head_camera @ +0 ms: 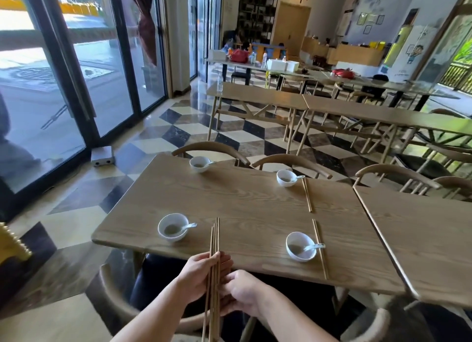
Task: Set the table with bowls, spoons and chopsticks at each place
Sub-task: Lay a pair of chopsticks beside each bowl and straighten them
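One pair should be separated from the chopstick bundle (214,270) clasped in the left hand (201,275), pinched by the right hand (244,292), then laid at 3 o'clock of the near-left bowl (173,226).

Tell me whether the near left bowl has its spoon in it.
In. The spoon rests inside the near left bowl, its handle over the right rim.

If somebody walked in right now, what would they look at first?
Probably the bundle of chopsticks held in the left hand at the near edge of the wooden table, with the right hand touching them. Next, the four white bowls with spoons: near left bowl, near right bowl, far left bowl, far right bowl. Only the two right bowls have chopsticks beside them.
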Demonstrator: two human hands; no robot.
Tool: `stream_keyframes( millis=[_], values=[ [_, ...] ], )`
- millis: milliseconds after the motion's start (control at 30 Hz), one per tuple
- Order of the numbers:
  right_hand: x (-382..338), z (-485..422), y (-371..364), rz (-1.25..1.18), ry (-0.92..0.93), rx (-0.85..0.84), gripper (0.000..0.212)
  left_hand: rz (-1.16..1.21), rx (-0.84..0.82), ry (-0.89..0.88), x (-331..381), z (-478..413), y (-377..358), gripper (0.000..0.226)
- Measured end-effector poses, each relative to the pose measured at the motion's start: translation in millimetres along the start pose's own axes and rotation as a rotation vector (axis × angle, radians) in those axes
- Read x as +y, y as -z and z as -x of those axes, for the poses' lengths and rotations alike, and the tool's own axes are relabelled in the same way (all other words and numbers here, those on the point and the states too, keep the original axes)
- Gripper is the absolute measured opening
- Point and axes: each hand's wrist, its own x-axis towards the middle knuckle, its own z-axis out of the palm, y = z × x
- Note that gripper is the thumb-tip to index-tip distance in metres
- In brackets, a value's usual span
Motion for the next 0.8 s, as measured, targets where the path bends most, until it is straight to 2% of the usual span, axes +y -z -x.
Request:
stream_keyframes(
  millis=[267, 400, 600, 733, 800],
  values=[
    [-9, -77, 24, -0.049, -0.097, 0.129, 0.008, -0.118, 0.148, 0.017, 28, -53, 42, 0.016],
    [-17, -132, 40, -0.061, -0.177, 0.174, 0.024, -0.082, 0.156, 0.066, 57, -86, 69, 0.017],
    [-37, -235, 53, -0.071, -0.287, 0.289, 0.022, -0.037, 0.188, 0.095, 127, -143, 100, 0.024],
    [-51, -282, 50, 0.125, -0.312, 0.386, 0.020, -0.002, 0.202, 0.110, 151, -170, 114, 0.022],
    [-55, -299, 48, 0.262, -0.317, 0.449, 0.009, 0.002, 0.204, 0.124, 155, -180, 120, 0.022]
  ],
)
